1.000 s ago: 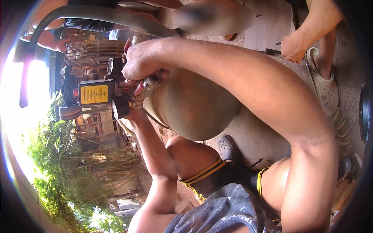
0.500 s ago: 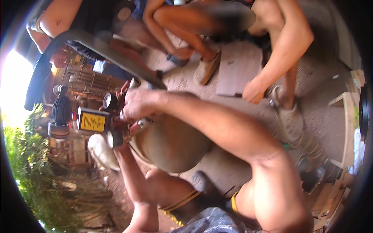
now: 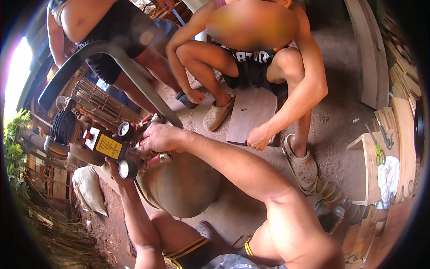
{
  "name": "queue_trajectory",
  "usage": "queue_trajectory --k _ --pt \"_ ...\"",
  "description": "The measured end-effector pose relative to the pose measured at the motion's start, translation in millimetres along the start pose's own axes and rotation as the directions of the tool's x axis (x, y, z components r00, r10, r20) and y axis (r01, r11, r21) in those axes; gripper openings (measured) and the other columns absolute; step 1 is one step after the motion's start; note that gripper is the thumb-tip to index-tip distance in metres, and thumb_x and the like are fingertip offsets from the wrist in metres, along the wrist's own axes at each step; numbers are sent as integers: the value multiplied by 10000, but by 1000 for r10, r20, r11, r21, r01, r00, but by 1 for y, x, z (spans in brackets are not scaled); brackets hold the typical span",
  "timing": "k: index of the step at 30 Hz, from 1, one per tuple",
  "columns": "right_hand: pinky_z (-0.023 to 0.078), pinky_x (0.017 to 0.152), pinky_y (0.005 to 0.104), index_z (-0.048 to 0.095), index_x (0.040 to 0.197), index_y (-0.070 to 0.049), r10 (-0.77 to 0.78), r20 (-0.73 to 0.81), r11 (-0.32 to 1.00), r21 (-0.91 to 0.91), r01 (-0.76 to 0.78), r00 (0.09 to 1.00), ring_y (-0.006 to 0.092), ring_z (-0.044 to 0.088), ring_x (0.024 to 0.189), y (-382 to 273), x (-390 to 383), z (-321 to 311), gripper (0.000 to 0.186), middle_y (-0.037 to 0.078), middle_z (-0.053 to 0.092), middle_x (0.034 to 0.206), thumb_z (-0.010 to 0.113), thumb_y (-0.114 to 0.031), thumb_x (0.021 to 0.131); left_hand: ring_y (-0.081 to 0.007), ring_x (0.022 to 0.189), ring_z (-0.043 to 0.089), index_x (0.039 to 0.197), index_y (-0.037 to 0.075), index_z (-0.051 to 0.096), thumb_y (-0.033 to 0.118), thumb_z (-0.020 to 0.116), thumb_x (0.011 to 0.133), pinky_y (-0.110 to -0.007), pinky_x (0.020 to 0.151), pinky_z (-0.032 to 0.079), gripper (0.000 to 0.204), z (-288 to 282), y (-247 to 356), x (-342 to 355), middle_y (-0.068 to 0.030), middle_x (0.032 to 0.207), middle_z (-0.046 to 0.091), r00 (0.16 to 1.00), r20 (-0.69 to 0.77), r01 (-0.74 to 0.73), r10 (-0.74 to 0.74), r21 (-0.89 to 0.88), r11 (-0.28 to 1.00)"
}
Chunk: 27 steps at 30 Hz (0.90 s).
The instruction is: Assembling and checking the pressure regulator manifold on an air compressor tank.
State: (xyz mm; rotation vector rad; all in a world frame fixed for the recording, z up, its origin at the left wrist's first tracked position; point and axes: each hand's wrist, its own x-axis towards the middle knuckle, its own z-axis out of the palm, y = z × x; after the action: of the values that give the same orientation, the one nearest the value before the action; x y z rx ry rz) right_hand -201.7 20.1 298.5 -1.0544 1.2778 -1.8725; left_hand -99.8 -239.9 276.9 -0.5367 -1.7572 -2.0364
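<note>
An air compressor stands before me, with a rounded tank (image 3: pixel 177 179) and a long curved handle (image 3: pixel 130 67). On top sit a black switch box (image 3: pixel 105 144) with a yellow label, an upper gauge (image 3: pixel 125 130) and a lower gauge (image 3: pixel 127 169), and a red-handled valve (image 3: pixel 156 160). My right hand (image 3: pixel 160 137) is closed over the fittings between the gauges; its fingers hide the part they grip. My left hand (image 3: pixel 114 172) reaches up beside the lower gauge, a finger against the box's underside. The gauge hides most of its fingers.
A co-worker squats opposite, one hand (image 3: pixel 258 138) at the edge of a wooden board (image 3: pixel 251 114). Another person stands at the back left. A coiled hose (image 3: pixel 320 190) lies at right, near a wooden box (image 3: pixel 358 179) and green-handled scissors (image 3: pixel 379 154). A white sack (image 3: pixel 89 190) lies at left.
My view has shifted, showing more of the co-workers and the right side. Both my hands remain at the compressor's fittings. The co-worker's hand stays by the board's edge.
</note>
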Motion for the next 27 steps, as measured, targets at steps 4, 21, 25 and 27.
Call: queue_trajectory --k 4,21,25,27 --pt "598 766 347 769 867 34 -69 -10 964 -257 64 998 173 716 831 4 5 -2 156 136 745 885 721 -114 876 -231 1118 640 1545 7 386 561 497 1053 -347 879 567 749 3 -5 -1 -122 1405 575 984 -171 -39 40 14 999" --pt "637 846 326 748 1061 19 205 62 968 131 -212 977 152 687 999 -8 2 2 171 86 729 1078 702 -93 941 -268 993 697 1501 -3 426 584 534 1026 -401 857 586 763 16 -5 -3 -178 1257 658 982 -187 -1 -12 -69 998" --pt "614 814 320 727 1172 9 174 86 981 67 -180 981 141 660 1019 -5 5 0 268 81 714 1097 714 -172 975 -270 1057 683 1505 4 429 552 512 1047 -403 891 578 720 6 -6 -5 -172 1311 642 993 -112 18 -29 -98 995" --pt "611 814 320 732 1172 -7 180 88 978 95 -188 980 138 658 1023 -3 5 -1 256 70 713 1100 711 -169 976 -270 1076 678 1510 6 427 532 495 1061 -391 892 579 695 4 -9 -6 -166 1341 630 982 -183 14 -37 -126 992"
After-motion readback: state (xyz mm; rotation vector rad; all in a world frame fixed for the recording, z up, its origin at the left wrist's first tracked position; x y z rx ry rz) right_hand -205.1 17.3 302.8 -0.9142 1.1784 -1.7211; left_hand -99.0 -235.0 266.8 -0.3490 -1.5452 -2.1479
